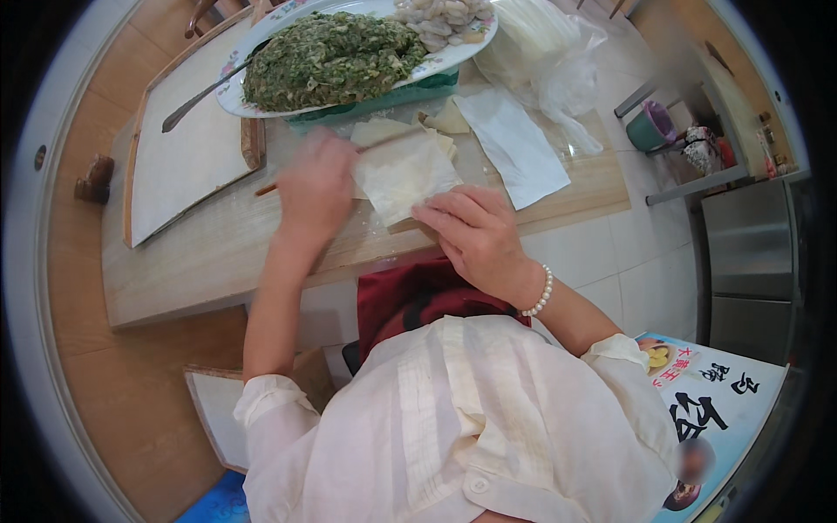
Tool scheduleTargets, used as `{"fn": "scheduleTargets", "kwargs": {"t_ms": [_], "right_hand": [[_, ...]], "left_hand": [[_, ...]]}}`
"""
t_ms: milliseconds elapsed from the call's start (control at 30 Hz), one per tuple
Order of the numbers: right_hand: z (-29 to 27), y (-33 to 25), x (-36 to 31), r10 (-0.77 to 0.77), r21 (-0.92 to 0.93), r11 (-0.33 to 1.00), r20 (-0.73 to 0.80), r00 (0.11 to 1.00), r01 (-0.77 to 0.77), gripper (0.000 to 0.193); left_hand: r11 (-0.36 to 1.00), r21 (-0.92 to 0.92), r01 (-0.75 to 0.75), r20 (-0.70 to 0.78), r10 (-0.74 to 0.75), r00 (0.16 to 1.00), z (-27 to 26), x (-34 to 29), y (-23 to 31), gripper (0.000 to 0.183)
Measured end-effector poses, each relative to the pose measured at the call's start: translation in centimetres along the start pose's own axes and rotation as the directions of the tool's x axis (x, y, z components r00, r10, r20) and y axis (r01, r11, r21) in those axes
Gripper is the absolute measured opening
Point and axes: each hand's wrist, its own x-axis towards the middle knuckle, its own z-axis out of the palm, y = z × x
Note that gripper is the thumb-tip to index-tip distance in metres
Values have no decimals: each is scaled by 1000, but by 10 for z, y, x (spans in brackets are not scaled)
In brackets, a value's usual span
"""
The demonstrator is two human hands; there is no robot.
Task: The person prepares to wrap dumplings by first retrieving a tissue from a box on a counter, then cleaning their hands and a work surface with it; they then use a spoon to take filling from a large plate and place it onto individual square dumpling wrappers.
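Note:
A square, pale, thin dough wrapper (403, 174) lies over a small stack of similar wrappers near the table's front edge. My right hand (479, 231), with a pearl bracelet at the wrist, pinches the wrapper's near right corner. At its left side is my left hand (316, 187), smeared by motion. A thin brown wooden stick (266, 189) pokes out from this hand, closed around it as far as the blur shows. Just beyond, an oval plate (228, 98) bears a mound of green minced filling (336, 63) and peeled shrimp (443, 22). A metal spoon (187, 106) rests in the filling.
The plate sits on a green support (384, 103). A white cloth or paper (514, 148) lies to the right, beside clear plastic bags (545, 65). A wood-rimmed white board (187, 157) covers the table's left. A green bin (649, 129) stands beyond the right side.

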Motion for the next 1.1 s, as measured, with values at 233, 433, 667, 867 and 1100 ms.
{"fn": "scheduleTargets", "kwargs": {"t_ms": [233, 433, 667, 867, 1100], "right_hand": [[2, -1, -2, 24, 21, 1000, -17, 1000, -23, 36], [-1, -3, -1, 39, 28, 999, 22, 999, -40, 37], [0, -3, 0, 10, 14, 1000, 26, 1000, -10, 31], [-2, -5, 6, 28, 26, 999, 44, 999, -29, 35], [-11, 0, 25, 33, 72, 996, 178, 984, -46, 30]], "left_hand": [[998, 44, -39, -7, 39, 999, 3, -3, 4, 8], [997, -57, -57, 26, 58, 998, -6, -16, 17, 8], [1000, -30, 5, -51, -6, 999, -18, -34, 31, 8], [998, 67, 3, -106, 4, 994, -25, -33, 20, 8], [988, 67, 141, -94, -135, 986, -22, -40, 8, 7]]}}
